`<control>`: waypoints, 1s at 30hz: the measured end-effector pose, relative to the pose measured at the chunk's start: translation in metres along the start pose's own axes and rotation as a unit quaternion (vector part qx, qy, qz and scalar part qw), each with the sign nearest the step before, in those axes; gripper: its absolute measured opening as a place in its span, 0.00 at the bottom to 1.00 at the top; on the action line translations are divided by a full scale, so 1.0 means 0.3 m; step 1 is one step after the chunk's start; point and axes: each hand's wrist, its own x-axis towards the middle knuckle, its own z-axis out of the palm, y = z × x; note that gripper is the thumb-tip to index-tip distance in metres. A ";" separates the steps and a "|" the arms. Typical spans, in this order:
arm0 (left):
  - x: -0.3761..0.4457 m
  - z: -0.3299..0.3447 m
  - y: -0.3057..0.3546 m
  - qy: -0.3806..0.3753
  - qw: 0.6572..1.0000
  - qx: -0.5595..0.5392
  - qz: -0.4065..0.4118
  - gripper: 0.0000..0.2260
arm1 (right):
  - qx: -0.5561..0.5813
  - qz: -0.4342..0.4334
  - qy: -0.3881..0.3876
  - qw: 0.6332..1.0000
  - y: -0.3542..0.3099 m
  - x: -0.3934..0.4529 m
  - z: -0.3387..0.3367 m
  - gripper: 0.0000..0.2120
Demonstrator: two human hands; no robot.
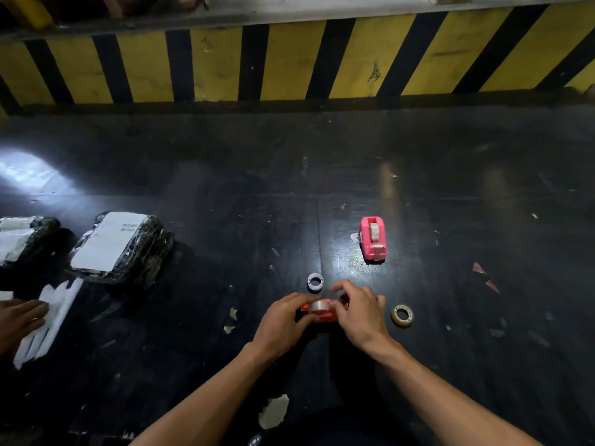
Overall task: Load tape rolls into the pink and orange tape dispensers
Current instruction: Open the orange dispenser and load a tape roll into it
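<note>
The orange tape dispenser [322, 313] lies on the dark floor between my hands, with a clear tape roll [320, 306] sitting in it. My left hand [285, 320] grips the dispenser's left side. My right hand [360, 312] covers its right end, fingers on the roll. The pink tape dispenser [373, 238] stands farther away to the right, with a roll inside it. A loose yellowish tape roll [401, 315] lies flat to the right of my right hand. A white plastic core ring [315, 281] lies just beyond my left hand.
Two black wrapped parcels [119, 249] [22, 238] with white labels lie at the left. Another person's hand [19, 317] rests on white paper strips [48, 320] at the far left. A yellow-and-black striped barrier [289, 62] runs across the back. Paper scraps dot the floor.
</note>
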 end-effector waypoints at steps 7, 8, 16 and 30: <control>0.002 -0.004 -0.026 -0.002 1.000 0.011 0.004 0.16 | -0.018 0.035 -0.004 0.999 0.104 -0.001 -0.097 0.12; 0.002 -0.002 -0.028 -0.002 1.000 0.011 0.005 0.16 | -0.017 0.042 -0.009 0.999 0.115 -0.002 -0.099 0.12; -0.002 0.000 -0.028 0.000 1.000 0.001 0.012 0.16 | -0.021 0.053 0.003 0.998 0.133 -0.014 -0.066 0.11; -0.002 0.016 -0.038 0.011 1.000 -0.024 0.010 0.16 | 0.135 0.181 -0.004 0.974 0.135 -0.080 0.122 0.20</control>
